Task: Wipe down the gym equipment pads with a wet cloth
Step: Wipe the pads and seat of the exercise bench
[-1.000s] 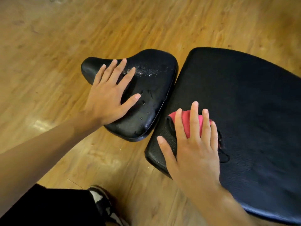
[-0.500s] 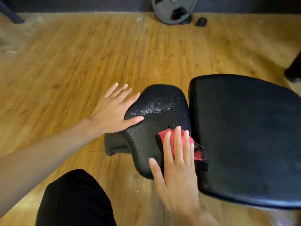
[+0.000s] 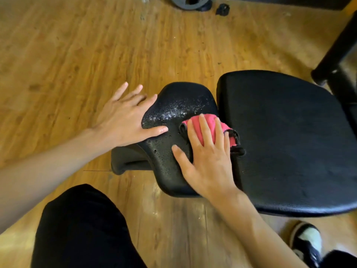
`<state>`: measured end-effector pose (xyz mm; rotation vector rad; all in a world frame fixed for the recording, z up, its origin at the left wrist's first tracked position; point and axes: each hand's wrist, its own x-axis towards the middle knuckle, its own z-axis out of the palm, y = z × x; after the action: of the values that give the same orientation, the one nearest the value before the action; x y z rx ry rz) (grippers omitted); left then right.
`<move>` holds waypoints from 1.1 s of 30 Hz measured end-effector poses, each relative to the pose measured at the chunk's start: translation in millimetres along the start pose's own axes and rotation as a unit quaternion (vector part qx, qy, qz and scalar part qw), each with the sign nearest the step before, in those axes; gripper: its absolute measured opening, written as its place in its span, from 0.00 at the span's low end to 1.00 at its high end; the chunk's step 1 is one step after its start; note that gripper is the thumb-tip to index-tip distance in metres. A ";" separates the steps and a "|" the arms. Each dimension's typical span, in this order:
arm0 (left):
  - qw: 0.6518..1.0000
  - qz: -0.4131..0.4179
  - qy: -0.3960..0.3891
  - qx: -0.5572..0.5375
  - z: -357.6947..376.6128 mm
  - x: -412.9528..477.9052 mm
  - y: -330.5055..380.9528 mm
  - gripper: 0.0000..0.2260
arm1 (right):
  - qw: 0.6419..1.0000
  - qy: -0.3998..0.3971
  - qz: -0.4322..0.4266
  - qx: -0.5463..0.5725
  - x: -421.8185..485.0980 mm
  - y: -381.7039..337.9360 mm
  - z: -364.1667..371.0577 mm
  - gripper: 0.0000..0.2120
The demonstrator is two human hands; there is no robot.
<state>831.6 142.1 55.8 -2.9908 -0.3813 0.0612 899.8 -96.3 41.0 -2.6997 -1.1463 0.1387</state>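
Wooden floor (image 3: 67, 55) with weight plate (image 3: 178, 2)

Wood-plank floor (image 3: 77, 55) reaches what may be a weight plate (image 3: 188, 2); a black frame post (image 3: 340, 53) stands right.

A wood-plank floor (image 3: 67, 55) fills the view. At the top edge lies 1 grey weight plate (image 3: 190, 1), cut off, with 1 small black piece (image 3: 222, 9) just beside it. A black metal frame (image 3: 340, 55) stands at right. A black trouser leg (image 3: 81, 229) and 1 striped shoe (image 3: 307, 242) show below.
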 end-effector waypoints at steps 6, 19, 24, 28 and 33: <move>1.000 -0.007 0.028 0.010 9.6 0.6 -1.3 0.51 | 0.999 -0.045 0.005 0.028 -36.1 -4.8 -9.1 0.41; 0.999 0.003 0.033 0.022 6.6 1.6 0.0 0.52 | 0.998 -0.056 -0.002 -0.017 26.4 10.3 -26.0 0.35; 0.999 -0.001 0.032 0.016 8.0 0.8 -1.0 0.52 | 1.000 -0.005 0.006 0.022 -24.4 -2.1 -1.7 0.32; 0.999 0.007 0.042 0.012 9.7 2.1 -1.3 0.52 | 1.000 -0.024 -0.005 0.011 -10.5 2.3 -3.5 0.34; 0.999 0.001 0.047 0.013 10.5 0.8 -0.6 0.52 | 0.998 -0.062 0.018 0.004 72.0 13.5 -8.4 0.34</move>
<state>831.7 144.1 45.5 -2.9539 -0.3649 -0.0728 960.7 -54.8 45.7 -2.7401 -1.1273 0.3208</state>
